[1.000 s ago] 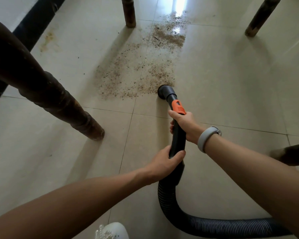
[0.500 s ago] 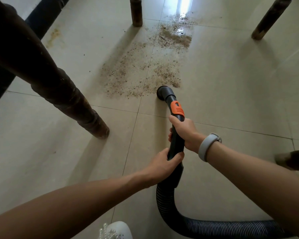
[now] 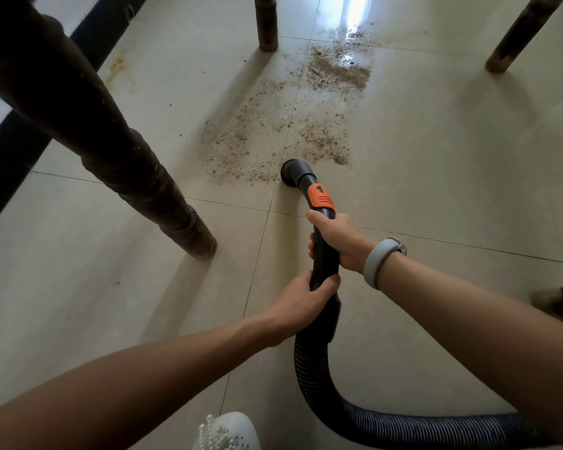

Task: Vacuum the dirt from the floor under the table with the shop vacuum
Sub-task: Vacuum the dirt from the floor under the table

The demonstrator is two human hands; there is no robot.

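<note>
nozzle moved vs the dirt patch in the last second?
Yes. The nozzle has slid left along the near edge of the dirt patch, crossing toward the tile grout line.

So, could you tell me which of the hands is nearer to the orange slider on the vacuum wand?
Right. The right hand grips the vacuum wand just below the orange slider; the left hand grips farther back, near the ribbed hose.

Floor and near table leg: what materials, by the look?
Floor: glazed ceramic or stone-look tile, probably; grout lines and a glossy window reflection. Near table leg: likely turned wood, dark worn varnish; ringed profile, pale scuffs at the foot.
</note>
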